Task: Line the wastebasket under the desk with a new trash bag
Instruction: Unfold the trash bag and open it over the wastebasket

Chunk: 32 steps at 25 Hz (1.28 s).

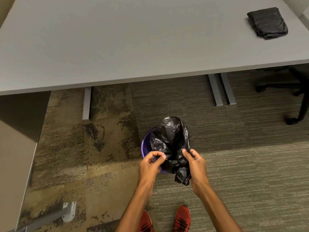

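Note:
A small purple wastebasket [145,144] stands on the carpet in front of the desk, mostly covered by a crumpled black trash bag [170,141] held above it. My right hand [194,162] pinches the bag's right edge, with a bunched end hanging below the fingers. My left hand [150,163] pinches the bag's left edge with thumb and fingertips, over the basket's near rim. Only the left arc of the basket's rim shows.
A grey desk [133,47] spans the top, with a folded stack of black bags [267,22] at its far right. Desk legs [222,91] and a black chair base [294,101] stand on the carpet. A metal bracket [68,211] lies lower left. My red shoes [182,216] are below.

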### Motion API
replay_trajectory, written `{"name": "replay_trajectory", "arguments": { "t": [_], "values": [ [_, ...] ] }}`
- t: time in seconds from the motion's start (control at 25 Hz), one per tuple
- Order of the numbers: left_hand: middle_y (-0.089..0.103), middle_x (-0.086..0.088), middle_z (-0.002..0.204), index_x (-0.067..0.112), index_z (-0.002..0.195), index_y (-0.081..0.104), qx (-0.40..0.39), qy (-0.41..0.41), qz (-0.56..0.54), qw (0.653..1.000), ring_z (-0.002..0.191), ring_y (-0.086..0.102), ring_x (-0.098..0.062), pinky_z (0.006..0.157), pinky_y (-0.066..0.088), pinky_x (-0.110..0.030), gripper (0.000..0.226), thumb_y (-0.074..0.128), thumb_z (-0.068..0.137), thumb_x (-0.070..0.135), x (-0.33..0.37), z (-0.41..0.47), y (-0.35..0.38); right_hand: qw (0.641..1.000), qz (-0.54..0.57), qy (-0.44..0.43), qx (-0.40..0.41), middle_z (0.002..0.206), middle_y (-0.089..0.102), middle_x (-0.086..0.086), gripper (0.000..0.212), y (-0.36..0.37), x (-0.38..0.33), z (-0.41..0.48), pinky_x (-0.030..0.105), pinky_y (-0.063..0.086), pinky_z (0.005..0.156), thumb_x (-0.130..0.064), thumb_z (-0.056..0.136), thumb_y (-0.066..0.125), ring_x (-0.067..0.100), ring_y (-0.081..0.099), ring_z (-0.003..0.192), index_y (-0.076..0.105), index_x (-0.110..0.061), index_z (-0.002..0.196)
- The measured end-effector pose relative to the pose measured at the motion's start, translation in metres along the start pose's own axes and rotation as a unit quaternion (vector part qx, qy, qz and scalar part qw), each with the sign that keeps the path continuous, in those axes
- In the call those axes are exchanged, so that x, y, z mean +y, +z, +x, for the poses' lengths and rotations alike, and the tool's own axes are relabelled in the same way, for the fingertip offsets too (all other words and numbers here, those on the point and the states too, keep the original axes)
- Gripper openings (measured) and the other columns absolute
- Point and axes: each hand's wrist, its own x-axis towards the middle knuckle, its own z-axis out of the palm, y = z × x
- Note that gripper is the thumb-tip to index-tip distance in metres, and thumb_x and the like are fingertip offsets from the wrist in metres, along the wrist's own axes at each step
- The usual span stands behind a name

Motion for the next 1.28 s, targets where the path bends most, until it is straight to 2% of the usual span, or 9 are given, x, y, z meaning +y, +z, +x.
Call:
{"name": "replay_trajectory", "arguments": {
  "t": [0.16,0.28,0.4,0.56,0.64,0.76,0.92,1.12,1.28],
  "values": [
    [0.078,-0.013,0.103,0.016,0.107,0.077,-0.025,-0.132,-0.102,0.986,0.09,0.071,-0.024,0.084,0.06,-0.041,0.028,0.079,0.08,0.008,0.001,0.003,0.005,0.997,-0.076,-0.014,-0.029,0.101,0.081,0.006,0.008,0.0,0.011,-0.008,0.046,0.061,0.09,-0.017,0.095,0.07,0.025,0.078,0.095,0.075,-0.019,0.101],
    [0.077,-0.016,0.103,0.008,0.104,0.075,0.012,-0.087,-0.091,0.992,0.093,0.074,-0.029,0.077,0.062,-0.037,0.036,0.079,0.072,-0.009,0.003,0.005,-0.004,0.992,-0.114,-0.039,0.025,0.099,0.08,0.009,0.012,-0.006,0.013,-0.007,0.047,0.062,0.083,-0.014,0.097,0.067,0.028,0.077,0.092,0.059,-0.019,0.104],
    [0.076,-0.001,0.097,0.014,0.083,0.075,0.094,-0.042,0.013,0.995,0.093,0.069,-0.017,0.088,0.058,-0.037,0.027,0.079,0.072,-0.01,-0.002,0.008,-0.027,0.976,-0.18,-0.098,0.07,0.091,0.076,0.008,0.027,-0.027,0.002,0.0,0.028,0.055,0.058,0.0,0.1,0.055,0.018,0.069,0.072,0.049,-0.026,0.094],
    [0.078,-0.007,0.098,0.018,0.078,0.077,0.165,-0.071,0.043,0.983,0.096,0.071,-0.025,0.096,0.056,-0.042,0.031,0.067,0.084,-0.011,-0.007,0.019,-0.05,0.873,-0.44,-0.203,-0.056,0.089,0.064,-0.006,0.055,-0.05,-0.02,0.01,0.012,0.045,0.073,0.023,0.084,0.044,0.008,0.062,0.085,0.067,-0.027,0.078],
    [0.077,-0.008,0.103,0.019,0.084,0.078,0.182,-0.056,0.042,0.981,0.1,0.07,-0.025,0.097,0.056,-0.041,0.036,0.059,0.09,-0.011,-0.006,0.023,-0.053,0.832,-0.511,-0.193,-0.094,0.101,0.064,-0.005,0.056,-0.053,-0.025,0.013,0.007,0.045,0.082,0.02,0.087,0.045,0.012,0.063,0.096,0.081,-0.021,0.097],
    [0.077,-0.004,0.108,0.02,0.089,0.079,0.176,0.053,0.165,0.969,0.105,0.069,-0.019,0.093,0.053,-0.028,0.045,0.051,0.091,-0.015,-0.002,0.018,-0.056,0.83,-0.526,-0.18,-0.038,0.118,0.063,0.006,0.048,-0.056,-0.031,0.019,0.014,0.041,0.093,0.012,0.096,0.044,0.015,0.06,0.108,0.068,-0.01,0.132],
    [0.074,-0.007,0.113,0.008,0.111,0.076,0.145,0.198,0.411,0.878,0.098,0.068,-0.016,0.086,0.049,-0.021,0.049,0.049,0.083,-0.023,-0.006,0.008,-0.067,0.869,-0.448,-0.195,0.076,0.125,0.061,0.011,0.04,-0.059,-0.042,0.027,0.031,0.042,0.098,0.003,0.101,0.045,0.031,0.057,0.123,0.058,-0.005,0.137],
    [0.07,-0.011,0.116,0.003,0.109,0.072,0.246,0.105,0.367,0.891,0.102,0.067,-0.032,0.09,0.054,-0.045,0.033,0.073,0.088,0.027,-0.009,0.008,-0.061,0.88,-0.436,-0.165,0.095,0.136,0.051,0.019,0.059,-0.063,-0.048,0.023,0.046,0.048,0.107,-0.013,0.086,0.079,0.032,0.052,0.128,0.051,-0.002,0.136],
    [0.056,-0.014,0.125,0.0,0.111,0.055,0.311,0.034,0.255,0.915,0.109,0.059,-0.037,0.086,0.052,-0.051,0.054,0.083,0.077,0.031,-0.006,0.014,-0.062,0.828,-0.531,-0.172,-0.056,0.129,0.047,0.002,0.072,-0.079,-0.035,0.009,0.02,0.046,0.091,0.006,0.079,0.076,0.013,0.052,0.109,0.05,-0.018,0.142]
  ]
}}
